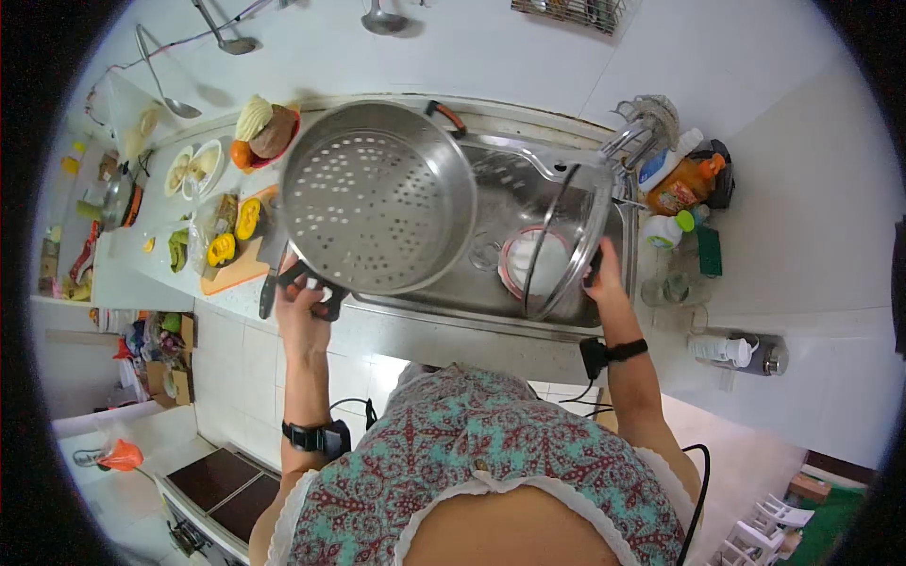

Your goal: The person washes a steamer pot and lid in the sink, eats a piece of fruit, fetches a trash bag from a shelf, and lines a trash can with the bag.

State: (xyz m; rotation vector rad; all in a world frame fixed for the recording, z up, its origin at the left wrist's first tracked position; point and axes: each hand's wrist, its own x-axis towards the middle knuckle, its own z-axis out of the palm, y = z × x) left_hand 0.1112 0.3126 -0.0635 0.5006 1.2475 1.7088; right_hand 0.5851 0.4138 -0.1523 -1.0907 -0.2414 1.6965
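My left hand (302, 319) is closed round the dark handle of a steel steamer basket (377, 203). The round basket is tilted toward me and shows its perforated bottom; it hangs over the counter and the left part of the sink (510, 193). On the right, my right hand (605, 276) grips a glass lid (583, 241) at its dark knob. The lid stands nearly on edge above the sink. Below it, partly covered by the lid, a white bowl with a red rim (514, 269) lies in the basin.
Cut pumpkin (247, 219) lies on an orange cutting board (241, 267), with a knife (268, 294) beside it. A red plate with vegetables (269, 137) stands behind. Right of the sink are the tap (623, 141), an orange soap bottle (679, 187) and glass jars (675, 289). Ladles (382, 19) hang on the wall.
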